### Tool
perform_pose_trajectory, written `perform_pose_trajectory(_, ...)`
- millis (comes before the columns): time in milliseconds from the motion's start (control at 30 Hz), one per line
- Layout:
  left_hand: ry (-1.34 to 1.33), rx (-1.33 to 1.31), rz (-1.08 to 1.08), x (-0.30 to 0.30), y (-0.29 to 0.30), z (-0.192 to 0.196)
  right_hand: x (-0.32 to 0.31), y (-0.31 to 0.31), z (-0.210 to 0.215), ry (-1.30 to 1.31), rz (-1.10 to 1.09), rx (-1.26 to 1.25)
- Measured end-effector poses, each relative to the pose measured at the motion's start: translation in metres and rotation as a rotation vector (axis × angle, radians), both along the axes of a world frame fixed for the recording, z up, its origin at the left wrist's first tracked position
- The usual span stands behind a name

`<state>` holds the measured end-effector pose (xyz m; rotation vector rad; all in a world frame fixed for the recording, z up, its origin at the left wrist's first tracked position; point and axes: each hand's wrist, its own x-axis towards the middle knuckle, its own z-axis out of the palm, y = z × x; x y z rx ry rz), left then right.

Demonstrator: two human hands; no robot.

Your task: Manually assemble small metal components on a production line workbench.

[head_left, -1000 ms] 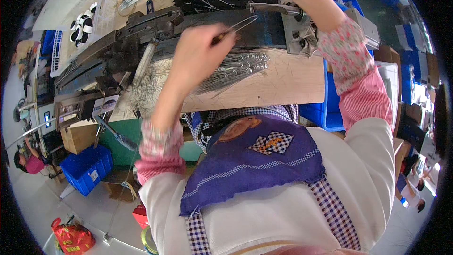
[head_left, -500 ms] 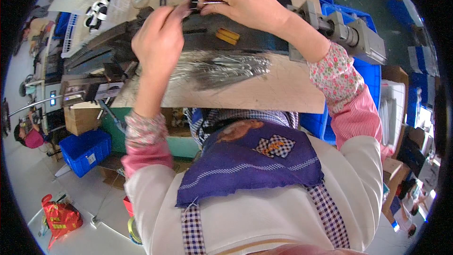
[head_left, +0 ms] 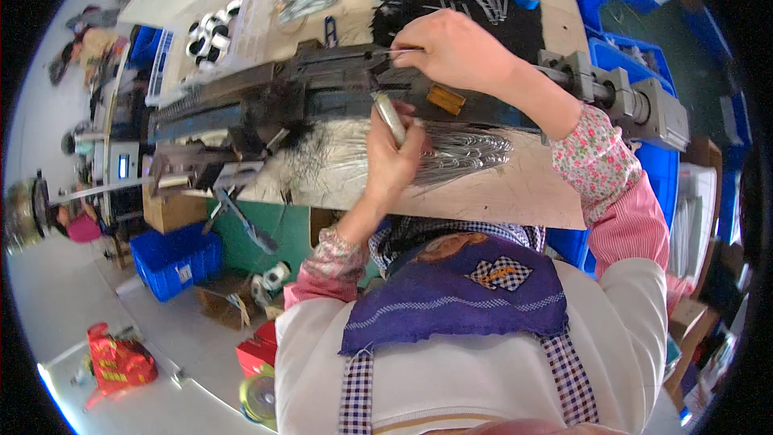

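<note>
Wire [head_left: 407,51] stays clamped in our right grip [head_left: 452,50] alone by the fixture [head_left: 330,68], our left grip [head_left: 392,159] now wrapping the silver handle [head_left: 390,118].

Floor [head_left: 153,324]: red bag [head_left: 121,361] | blue crate [head_left: 171,264] | open cardboard box [head_left: 216,304] beside crate

A thin, pale metal wire piece [head_left: 408,51] sticks out leftward, nearly level, from the pinched fingertips of the right hand [head_left: 452,52]; its tip lies at the upper edge of the long, dark metal machine [head_left: 338,72], though whether they touch is hard to tell. The lever handle [head_left: 390,120], a smooth silver cylinder, is gripped by the left hand [head_left: 392,159] and slants up and left toward the machine's near side.
</note>
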<state>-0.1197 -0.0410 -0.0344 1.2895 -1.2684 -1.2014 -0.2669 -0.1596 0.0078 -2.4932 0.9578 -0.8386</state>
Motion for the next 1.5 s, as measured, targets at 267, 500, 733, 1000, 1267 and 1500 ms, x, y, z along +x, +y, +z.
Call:
perform_pose_trajectory(267, 0.127, 0.213, 0.416, 0.125, 0.015, -0.058, -0.022, 0.079, -0.013, 0.031, -0.076, -0.147)
perform_pose_trajectory(500, 0.45, 0.211, 0.601, 0.158, 0.0, -0.042, -0.043, 0.027, -0.088, 0.285, -0.367, 0.101)
perform_pose_trajectory(733, 0.46, -0.193, 0.476, 0.067, 0.02, -0.02, -0.091, 0.104, -0.013, 0.189, -0.144, 0.364)
perform_pose_trajectory(1000, 0.689, 0.537, -0.392, -0.06, -0.053, 0.012, -0.111, 0.118, 0.043, 0.361, 0.041, 0.651)
perform_pose_trajectory(1267, 0.615, 0.206, 0.034, -0.045, -0.045, 0.004, -0.079, 0.035, 0.038, -0.021, -0.279, -0.203)
perform_pose_trajectory(1500, 0.627, 0.282, 0.072, -0.052, -0.044, 0.012, -0.042, -0.002, 0.013, 0.061, 0.023, 0.304)
